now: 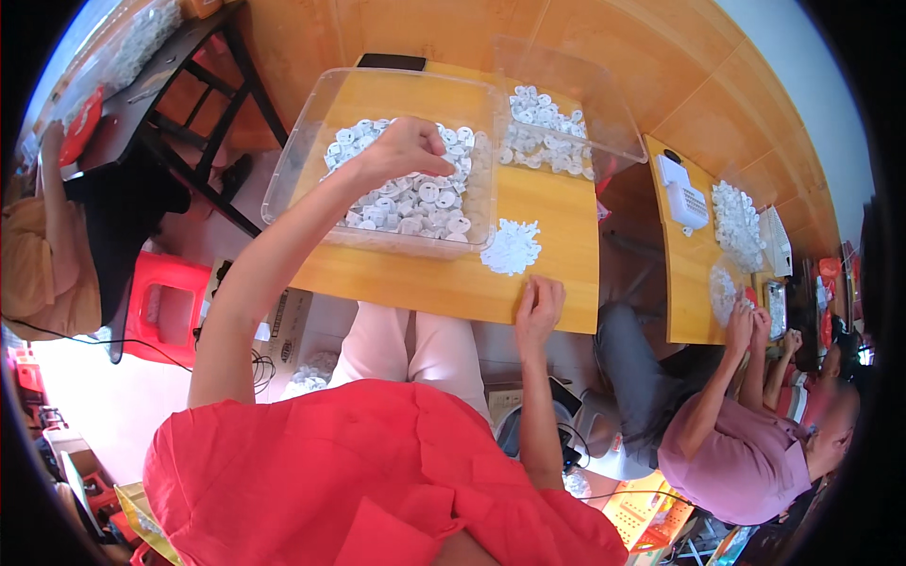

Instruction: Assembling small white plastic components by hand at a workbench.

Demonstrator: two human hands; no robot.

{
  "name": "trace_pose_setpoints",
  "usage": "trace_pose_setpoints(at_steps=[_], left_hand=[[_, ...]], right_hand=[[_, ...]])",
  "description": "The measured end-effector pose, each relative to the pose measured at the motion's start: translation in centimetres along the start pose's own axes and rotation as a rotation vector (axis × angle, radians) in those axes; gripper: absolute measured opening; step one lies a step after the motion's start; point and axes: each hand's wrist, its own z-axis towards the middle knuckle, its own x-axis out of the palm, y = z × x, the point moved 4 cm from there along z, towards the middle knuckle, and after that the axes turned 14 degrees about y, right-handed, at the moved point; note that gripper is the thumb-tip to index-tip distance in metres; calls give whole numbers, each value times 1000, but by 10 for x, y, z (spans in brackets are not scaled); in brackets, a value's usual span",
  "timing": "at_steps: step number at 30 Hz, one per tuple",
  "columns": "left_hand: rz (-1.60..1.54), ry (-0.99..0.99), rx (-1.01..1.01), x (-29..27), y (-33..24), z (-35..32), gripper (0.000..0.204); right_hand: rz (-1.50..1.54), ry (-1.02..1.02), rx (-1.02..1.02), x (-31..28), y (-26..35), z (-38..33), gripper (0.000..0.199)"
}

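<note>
The bent left hand [411,149] is over round white bits [415,209] pointing every which way in a clear box [293,193], the right hand [541,302] curls near small white pieces [511,247], and I can't tell if either holds anything.

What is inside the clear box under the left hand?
Many small white pieces lie in the clear box. The left hand above hides some of them; what lies beneath the top layer is covered.
</note>
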Motion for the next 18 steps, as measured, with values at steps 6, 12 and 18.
trace_pose_setpoints(at_steps=[6,12,18], left_hand=[[-349,9,103,19,-20,-94,19],[-682,50,149,69,20,-147,22],[-899,20,75,109,63,-171,24]], right_hand=[[-252,152,-71,-2,-10,31,24],[-252,148,21,-1,-25,15,24],[1,87,63,-9,-14,-6,24]])
